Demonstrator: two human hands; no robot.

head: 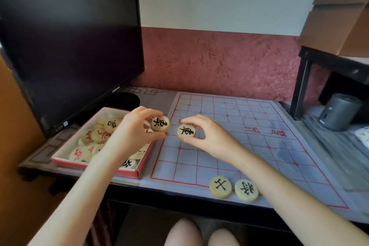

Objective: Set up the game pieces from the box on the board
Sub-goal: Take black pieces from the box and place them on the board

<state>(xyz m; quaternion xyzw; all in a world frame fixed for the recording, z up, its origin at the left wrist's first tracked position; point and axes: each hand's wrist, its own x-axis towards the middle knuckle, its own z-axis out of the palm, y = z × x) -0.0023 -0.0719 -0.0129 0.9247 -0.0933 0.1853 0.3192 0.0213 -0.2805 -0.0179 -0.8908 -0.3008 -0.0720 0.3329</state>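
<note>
A pale board sheet (239, 126) with a red grid lies on the table. To its left stands a red-edged box (65, 163) holding several cream round pieces with red and black characters. My left hand (133, 132) holds a black-marked piece (160, 124) between fingertips, above the box's right edge. My right hand (207, 136) pinches another black-marked piece (186, 131) above the board's left side. Two black-marked pieces (220, 186) (246, 190) lie flat at the board's near edge.
A black monitor (65, 46) stands at the back left, just behind the box. A grey cylinder (341, 111) sits at the right under a black shelf (329, 62) carrying a cardboard box (339, 22). My knees show below the table's near edge.
</note>
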